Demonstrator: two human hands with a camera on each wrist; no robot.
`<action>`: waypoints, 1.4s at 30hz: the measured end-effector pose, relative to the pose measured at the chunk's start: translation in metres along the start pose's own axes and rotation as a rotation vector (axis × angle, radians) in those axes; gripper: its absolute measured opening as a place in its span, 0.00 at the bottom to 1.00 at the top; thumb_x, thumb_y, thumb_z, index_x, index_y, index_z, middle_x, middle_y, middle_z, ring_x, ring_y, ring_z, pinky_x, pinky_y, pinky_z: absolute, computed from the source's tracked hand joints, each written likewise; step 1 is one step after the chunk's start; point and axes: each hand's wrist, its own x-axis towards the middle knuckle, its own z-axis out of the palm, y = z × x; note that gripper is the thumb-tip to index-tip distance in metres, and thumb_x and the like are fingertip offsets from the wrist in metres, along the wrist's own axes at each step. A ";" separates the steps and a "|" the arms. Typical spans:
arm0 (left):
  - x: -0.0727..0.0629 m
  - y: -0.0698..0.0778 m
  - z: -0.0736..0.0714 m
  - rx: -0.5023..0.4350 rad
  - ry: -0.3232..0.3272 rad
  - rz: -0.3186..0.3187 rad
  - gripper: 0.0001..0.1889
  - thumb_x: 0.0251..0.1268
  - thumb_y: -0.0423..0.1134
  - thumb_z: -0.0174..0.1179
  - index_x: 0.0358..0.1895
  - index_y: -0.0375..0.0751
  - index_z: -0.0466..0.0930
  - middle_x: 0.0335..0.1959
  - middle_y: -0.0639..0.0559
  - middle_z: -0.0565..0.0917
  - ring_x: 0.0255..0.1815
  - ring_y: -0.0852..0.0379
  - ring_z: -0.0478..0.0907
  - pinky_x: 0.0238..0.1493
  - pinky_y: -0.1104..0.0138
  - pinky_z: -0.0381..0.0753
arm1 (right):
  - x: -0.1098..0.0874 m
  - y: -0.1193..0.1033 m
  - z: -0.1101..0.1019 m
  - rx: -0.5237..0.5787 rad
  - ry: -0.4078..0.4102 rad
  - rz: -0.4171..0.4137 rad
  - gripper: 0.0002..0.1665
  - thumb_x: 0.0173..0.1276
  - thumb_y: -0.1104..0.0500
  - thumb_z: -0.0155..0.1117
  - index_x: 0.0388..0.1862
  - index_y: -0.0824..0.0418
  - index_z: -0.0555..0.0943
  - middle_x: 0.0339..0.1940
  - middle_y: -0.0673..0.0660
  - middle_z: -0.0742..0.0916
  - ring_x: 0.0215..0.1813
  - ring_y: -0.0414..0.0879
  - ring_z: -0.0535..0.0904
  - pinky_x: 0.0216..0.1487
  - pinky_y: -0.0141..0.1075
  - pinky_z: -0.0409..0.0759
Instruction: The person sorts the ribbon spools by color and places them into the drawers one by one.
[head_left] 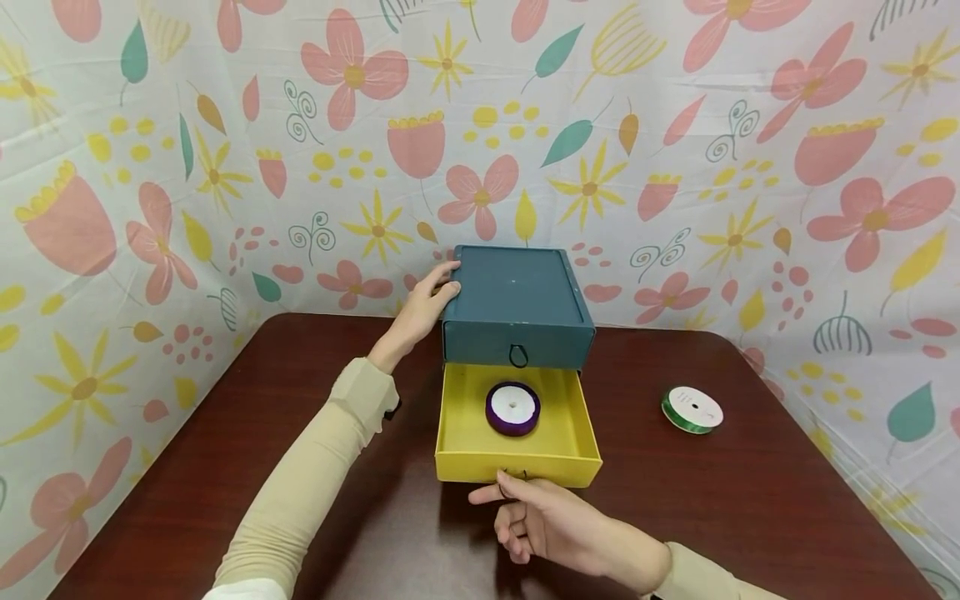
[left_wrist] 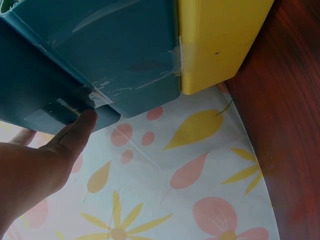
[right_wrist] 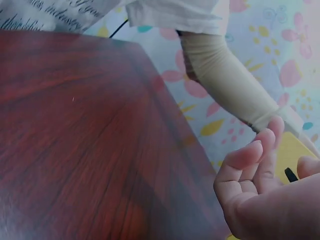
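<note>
A blue-green box (head_left: 513, 287) with stacked drawers stands at the back of the table. Its upper drawer front (head_left: 480, 343) carries a black loop and is closed. Below it, the yellow drawer (head_left: 517, 468) is pulled out, and a spool of purple ribbon (head_left: 513, 408) lies inside. My left hand (head_left: 420, 312) rests against the box's left side; in the left wrist view its fingers (left_wrist: 75, 132) touch the blue-green wall. At the yellow drawer's front, my right hand (head_left: 551, 521) pinches the small black pull loop (right_wrist: 290, 175) between thumb and index finger, the other fingers loosely curled.
A spool of green ribbon (head_left: 692, 410) lies on the dark red-brown table (head_left: 675, 500), right of the box. A flower-patterned cloth (head_left: 480, 125) hangs behind the table and along its sides.
</note>
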 end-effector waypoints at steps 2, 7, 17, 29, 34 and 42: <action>0.000 -0.001 0.000 -0.001 0.001 0.001 0.27 0.78 0.45 0.42 0.76 0.47 0.54 0.75 0.40 0.59 0.72 0.42 0.62 0.63 0.48 0.68 | 0.000 0.001 0.000 0.028 0.002 -0.014 0.24 0.77 0.41 0.43 0.57 0.53 0.78 0.24 0.42 0.84 0.25 0.35 0.74 0.33 0.28 0.72; 0.000 -0.001 0.001 0.003 0.004 0.005 0.27 0.78 0.45 0.42 0.76 0.47 0.54 0.75 0.39 0.59 0.72 0.42 0.63 0.60 0.50 0.69 | -0.001 0.002 0.005 0.069 0.027 -0.064 0.21 0.78 0.44 0.43 0.50 0.48 0.82 0.21 0.41 0.81 0.24 0.33 0.73 0.32 0.28 0.69; 0.019 -0.034 0.002 0.000 0.030 0.024 0.27 0.77 0.52 0.43 0.76 0.58 0.56 0.75 0.45 0.60 0.71 0.46 0.63 0.60 0.49 0.69 | -0.005 0.000 0.013 0.066 0.070 -0.111 0.19 0.79 0.45 0.40 0.34 0.52 0.73 0.16 0.43 0.71 0.21 0.36 0.66 0.28 0.28 0.67; 0.018 -0.033 0.002 -0.005 0.037 0.032 0.27 0.76 0.53 0.43 0.75 0.58 0.57 0.75 0.45 0.61 0.71 0.47 0.64 0.61 0.49 0.69 | -0.001 -0.003 0.014 0.019 0.099 -0.127 0.20 0.80 0.46 0.39 0.31 0.52 0.71 0.14 0.42 0.68 0.21 0.36 0.66 0.28 0.28 0.67; 0.014 -0.023 0.001 -0.012 0.019 0.004 0.27 0.78 0.49 0.42 0.76 0.53 0.55 0.75 0.43 0.60 0.70 0.44 0.65 0.56 0.53 0.70 | 0.002 -0.004 0.012 -0.003 0.123 -0.123 0.20 0.79 0.45 0.40 0.30 0.52 0.70 0.14 0.43 0.68 0.20 0.36 0.66 0.28 0.29 0.68; -0.001 0.000 0.000 -0.004 0.004 0.013 0.27 0.78 0.44 0.41 0.76 0.45 0.54 0.74 0.39 0.59 0.70 0.42 0.64 0.58 0.51 0.71 | 0.008 -0.008 0.004 -0.015 0.166 -0.122 0.20 0.79 0.45 0.41 0.30 0.53 0.69 0.13 0.44 0.67 0.20 0.36 0.66 0.27 0.29 0.67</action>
